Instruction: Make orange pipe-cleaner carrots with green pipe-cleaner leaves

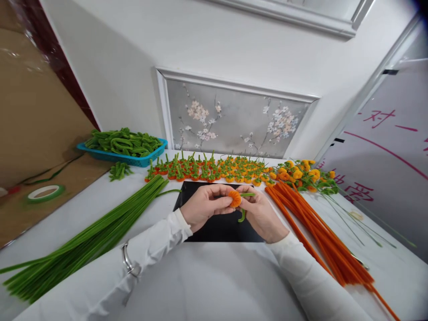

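Observation:
Between my two hands, above a black mat [214, 229], is an orange pipe-cleaner flower head [235, 199]. The thumb and fingers of my left hand [207, 204] pinch it from the left. My right hand [262, 211] is closed at its right side, gripping a green pipe cleaner [246, 195] that meets the flower. A bent green end [241, 216] hangs below the right fingers. Exactly how the green piece joins the flower is hidden by the fingertips.
Green pipe cleaners [100, 232] lie left, orange ones [317, 227] right. Rows of small flower heads [207, 170] stand behind the mat, with finished-looking yellow flowers [301, 171] at right. A blue basket [133, 159] holds green pieces. Green tape [45, 193] lies far left.

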The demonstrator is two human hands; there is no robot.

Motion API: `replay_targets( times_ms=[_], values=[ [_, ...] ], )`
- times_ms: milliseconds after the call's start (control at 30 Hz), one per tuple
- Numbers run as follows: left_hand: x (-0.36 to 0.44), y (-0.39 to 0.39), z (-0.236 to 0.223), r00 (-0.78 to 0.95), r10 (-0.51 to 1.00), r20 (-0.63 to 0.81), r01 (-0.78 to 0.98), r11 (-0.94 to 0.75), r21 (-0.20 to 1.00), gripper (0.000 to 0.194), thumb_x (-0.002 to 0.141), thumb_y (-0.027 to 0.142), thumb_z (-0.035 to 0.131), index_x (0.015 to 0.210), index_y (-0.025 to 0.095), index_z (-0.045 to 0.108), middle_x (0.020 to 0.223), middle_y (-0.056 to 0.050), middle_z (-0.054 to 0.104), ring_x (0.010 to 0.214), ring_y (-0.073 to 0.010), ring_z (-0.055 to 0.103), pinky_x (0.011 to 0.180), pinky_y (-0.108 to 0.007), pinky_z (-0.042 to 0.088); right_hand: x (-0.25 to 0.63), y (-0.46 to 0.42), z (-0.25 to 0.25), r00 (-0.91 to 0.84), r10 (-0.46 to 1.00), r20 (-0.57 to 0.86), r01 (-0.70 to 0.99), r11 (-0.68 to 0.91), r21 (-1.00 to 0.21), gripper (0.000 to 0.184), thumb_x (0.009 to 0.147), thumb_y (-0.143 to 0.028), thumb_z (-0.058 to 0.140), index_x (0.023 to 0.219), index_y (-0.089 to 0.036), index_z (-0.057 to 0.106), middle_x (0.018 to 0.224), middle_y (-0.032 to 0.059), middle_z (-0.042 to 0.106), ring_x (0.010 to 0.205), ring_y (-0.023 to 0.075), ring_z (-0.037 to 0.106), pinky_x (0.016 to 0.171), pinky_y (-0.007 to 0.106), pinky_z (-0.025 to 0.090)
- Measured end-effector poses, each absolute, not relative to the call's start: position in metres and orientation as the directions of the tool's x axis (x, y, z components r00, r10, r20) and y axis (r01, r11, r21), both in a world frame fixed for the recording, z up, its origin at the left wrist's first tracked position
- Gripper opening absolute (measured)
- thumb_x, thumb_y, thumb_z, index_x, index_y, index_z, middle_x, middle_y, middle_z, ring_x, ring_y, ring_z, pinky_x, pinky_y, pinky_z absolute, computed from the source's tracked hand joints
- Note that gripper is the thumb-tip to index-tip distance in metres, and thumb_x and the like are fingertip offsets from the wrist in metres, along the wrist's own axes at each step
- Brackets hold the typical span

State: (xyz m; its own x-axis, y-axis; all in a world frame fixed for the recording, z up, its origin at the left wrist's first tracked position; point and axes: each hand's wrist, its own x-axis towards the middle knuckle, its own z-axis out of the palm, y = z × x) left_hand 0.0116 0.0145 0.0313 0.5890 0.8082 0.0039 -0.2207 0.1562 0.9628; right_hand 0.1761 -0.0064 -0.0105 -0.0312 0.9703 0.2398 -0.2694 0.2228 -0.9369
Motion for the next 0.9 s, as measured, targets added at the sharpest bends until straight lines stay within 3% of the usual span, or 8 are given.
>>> replay_targets(
  times_ms=[100,167,300,433,567,733,900],
  values=[
    [0.012,0.015,0.032,0.523,0.850,0.066,-0.242,0.074,0.967,0.019,0.064,0.019,0.073,0.080,0.013,0.066,0.080,-0.003,0.065,0.075,-0.0133,0.062,0.076,-0.030,0.052,0.179,-0.008,-0.006,0.213,0.893,0.397,0.032,0.400,-0.916,0.036,0.070,-0.033,0.070,0.101,-0.021,0.056,0.102,0.0048,0.061,0.092,0.0174,0.059,0.078,0.032,0.049],
    [0.013,0.016,0.031,0.468,0.871,0.153,-0.184,-0.073,0.980,0.014,0.065,0.017,0.069,0.078,0.013,0.066,0.077,-0.002,0.065,0.074,-0.0132,0.061,0.076,-0.029,0.051,0.180,-0.013,-0.001,0.309,0.809,0.500,0.208,0.456,-0.866,0.034,0.075,-0.032,0.065,0.106,-0.022,0.055,0.106,0.0061,0.059,0.095,0.0175,0.057,0.080,0.032,0.048],
    [0.015,0.018,0.026,0.420,0.854,0.306,-0.031,-0.323,0.946,0.011,0.068,0.014,0.061,0.079,0.014,0.064,0.078,-0.002,0.065,0.074,-0.0148,0.062,0.076,-0.028,0.050,0.172,-0.023,0.005,0.084,0.840,0.537,0.270,0.499,-0.823,0.025,0.079,-0.029,0.061,0.103,-0.020,0.056,0.087,0.0043,0.062,0.078,0.0163,0.060,0.070,0.030,0.051],
    [0.016,0.018,0.023,0.439,0.829,0.347,0.036,-0.402,0.915,0.011,0.070,0.013,0.058,0.080,0.013,0.062,0.080,-0.004,0.064,0.075,-0.0155,0.061,0.074,-0.028,0.049,0.161,-0.026,0.003,0.028,0.810,0.586,0.350,0.541,-0.765,0.013,0.082,-0.023,0.056,0.094,-0.019,0.056,0.084,0.0039,0.062,0.074,0.0152,0.060,0.067,0.028,0.051],
    [0.018,0.014,0.030,0.443,0.856,0.267,-0.052,-0.273,0.961,0.011,0.065,0.009,0.059,0.075,0.013,0.057,0.071,0.000,0.060,0.067,-0.0110,0.058,0.068,-0.024,0.048,0.159,-0.025,0.003,0.037,0.789,0.613,0.443,0.537,-0.718,0.014,0.081,-0.019,0.052,0.095,-0.019,0.054,0.080,0.0021,0.060,0.069,0.0135,0.058,0.065,0.027,0.050],
    [0.019,0.011,0.038,0.457,0.888,0.060,-0.259,0.069,0.963,0.015,0.063,0.008,0.061,0.075,0.013,0.054,0.071,0.002,0.059,0.068,-0.0091,0.059,0.069,-0.024,0.050,0.156,-0.026,0.005,0.065,0.713,0.698,0.547,0.560,-0.622,0.017,0.082,-0.017,0.049,0.097,-0.020,0.056,0.087,0.0039,0.061,0.073,0.0141,0.058,0.068,0.028,0.051],
    [0.012,0.016,0.038,0.542,0.840,-0.038,-0.272,0.218,0.937,0.014,0.065,0.010,0.063,0.076,0.014,0.054,0.071,0.002,0.059,0.068,-0.0088,0.060,0.070,-0.024,0.050,0.156,-0.023,0.004,0.058,0.778,0.625,0.420,0.549,-0.722,0.017,0.085,-0.020,0.048,0.098,-0.021,0.059,0.084,0.0031,0.062,0.060,0.0114,0.058,0.056,0.026,0.051]
  ],
)
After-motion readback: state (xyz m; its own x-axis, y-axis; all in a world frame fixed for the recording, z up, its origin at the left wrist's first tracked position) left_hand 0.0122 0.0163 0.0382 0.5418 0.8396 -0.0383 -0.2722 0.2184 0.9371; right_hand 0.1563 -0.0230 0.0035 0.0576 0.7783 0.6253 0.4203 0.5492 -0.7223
